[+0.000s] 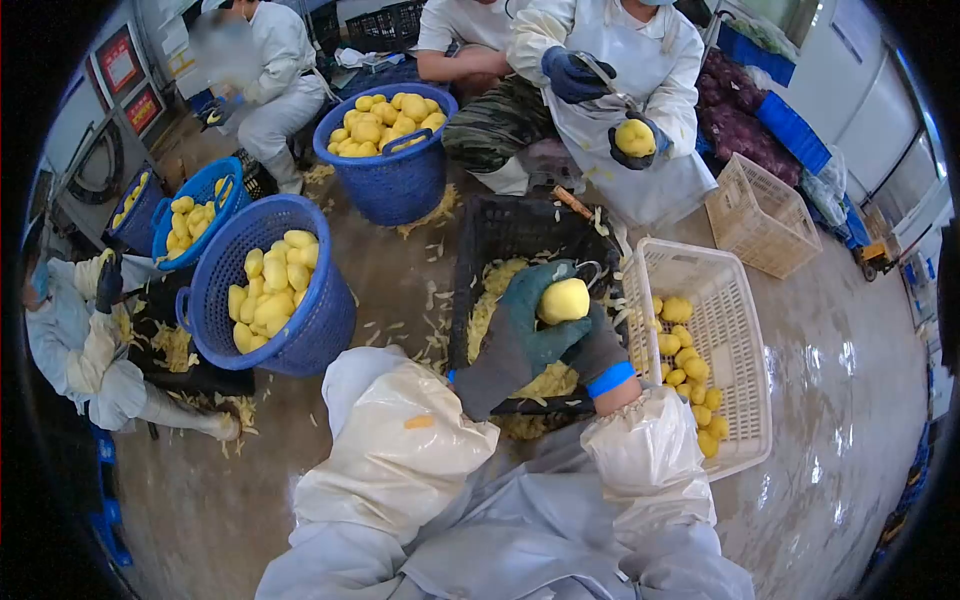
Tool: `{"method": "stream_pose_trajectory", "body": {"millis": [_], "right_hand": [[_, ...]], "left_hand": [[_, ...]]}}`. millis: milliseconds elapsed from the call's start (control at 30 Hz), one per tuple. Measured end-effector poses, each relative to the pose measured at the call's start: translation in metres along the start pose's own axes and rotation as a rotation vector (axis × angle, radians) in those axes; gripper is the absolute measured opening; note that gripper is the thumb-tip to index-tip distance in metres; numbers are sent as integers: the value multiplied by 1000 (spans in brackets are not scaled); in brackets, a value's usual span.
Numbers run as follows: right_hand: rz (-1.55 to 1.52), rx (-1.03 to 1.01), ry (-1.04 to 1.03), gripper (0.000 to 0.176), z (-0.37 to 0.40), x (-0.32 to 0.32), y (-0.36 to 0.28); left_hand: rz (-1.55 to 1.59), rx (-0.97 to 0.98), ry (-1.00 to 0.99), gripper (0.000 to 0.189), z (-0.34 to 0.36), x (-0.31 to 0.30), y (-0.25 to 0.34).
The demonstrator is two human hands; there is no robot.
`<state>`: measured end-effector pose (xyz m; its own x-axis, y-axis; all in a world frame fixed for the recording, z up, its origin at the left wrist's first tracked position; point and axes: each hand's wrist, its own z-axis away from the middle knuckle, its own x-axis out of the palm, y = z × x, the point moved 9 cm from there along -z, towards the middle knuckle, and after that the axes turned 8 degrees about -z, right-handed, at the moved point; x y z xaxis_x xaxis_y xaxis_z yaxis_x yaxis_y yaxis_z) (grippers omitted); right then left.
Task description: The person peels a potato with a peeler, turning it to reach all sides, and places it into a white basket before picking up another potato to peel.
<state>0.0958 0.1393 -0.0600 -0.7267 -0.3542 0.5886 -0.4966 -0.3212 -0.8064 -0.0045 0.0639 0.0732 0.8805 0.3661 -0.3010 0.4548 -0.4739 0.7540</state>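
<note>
Fingers of the left hand [530, 325] cup a potato [564, 302], the right hand [594, 346] close at its near right, grip unclear, and turning the potato steadily there, over the black crate [520, 227], should keep peel [489, 300] inside.

Room over far end of black crate [515, 228]; white crate [728, 330] bars right; clearance beneath left hand [523, 312] unclear.

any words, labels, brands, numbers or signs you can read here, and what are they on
No text is legible.
Upper red sign, at the far left: pale marks, too small and blurred to read.
Lower red sign, just below it: also too small and blurred.
</note>
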Motion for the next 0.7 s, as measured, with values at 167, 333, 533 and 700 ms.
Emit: {"method": "stream_pose_trajectory", "body": {"millis": [167,333,533,700], "right_hand": [[61,-267,328,19,3,4,-74],[339,-562,247,10,16,25,-109],[156,-491,327,16,27,16,-141],[347,-254,204,18,41,49,-126]], "left_hand": [[279,-321,-129,58,19,28,-42],[672,-581,-340,66,30,51,-43],[707,-698,-403,64,32,49,-36],[569,-621,-406,58,26,46,-42]]}}
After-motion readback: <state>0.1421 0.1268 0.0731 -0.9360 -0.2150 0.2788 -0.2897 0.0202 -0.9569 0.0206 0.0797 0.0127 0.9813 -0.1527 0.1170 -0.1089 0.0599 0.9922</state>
